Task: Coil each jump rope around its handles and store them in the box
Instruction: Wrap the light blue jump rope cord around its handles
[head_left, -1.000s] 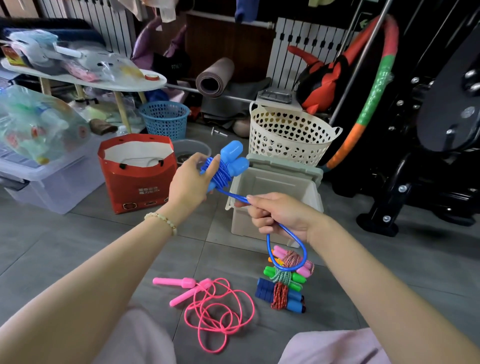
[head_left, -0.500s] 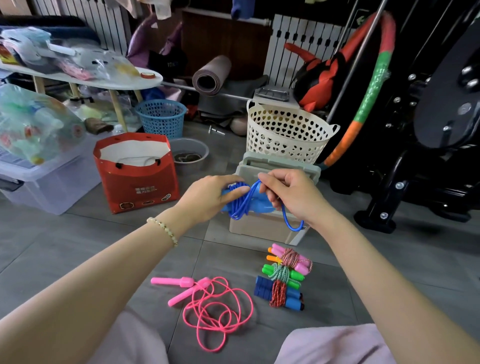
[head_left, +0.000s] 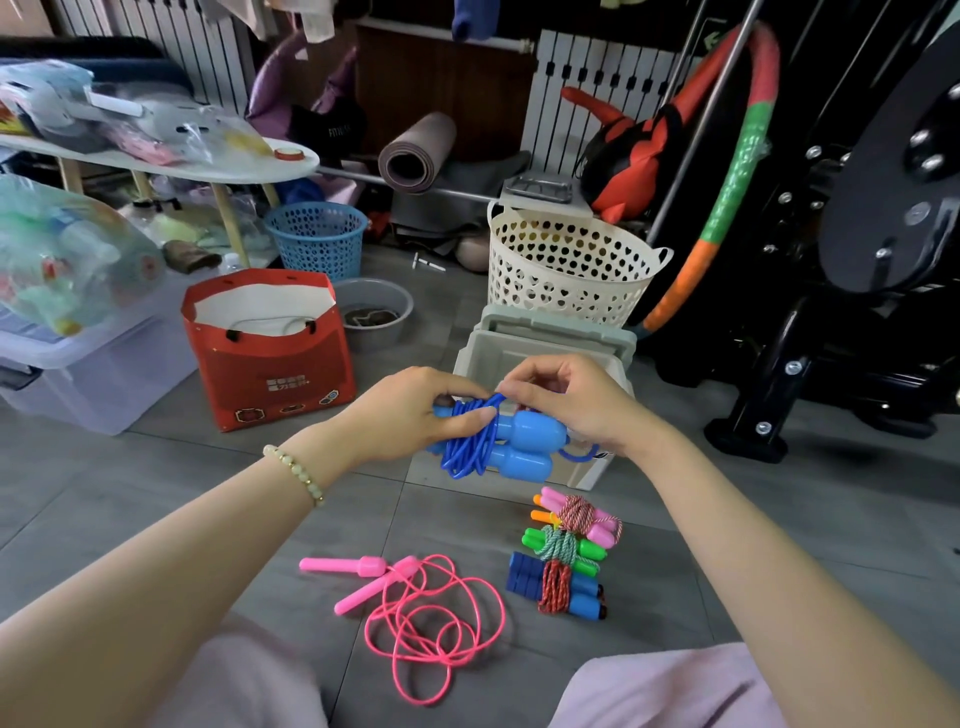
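The left hand (head_left: 410, 415) is gripping the blue jump rope (head_left: 498, 441) in the air, just in front of the near edge of the box (head_left: 550, 332). Its thumb is pressing the coils against the paired handles. The right hand (head_left: 576, 400) is pinching the last loop of cord between curled fingertips. Doing this well probably means tucking that loop tightly under a wrap. The white print on the red bag (head_left: 270, 374) is showing too blurred to read.
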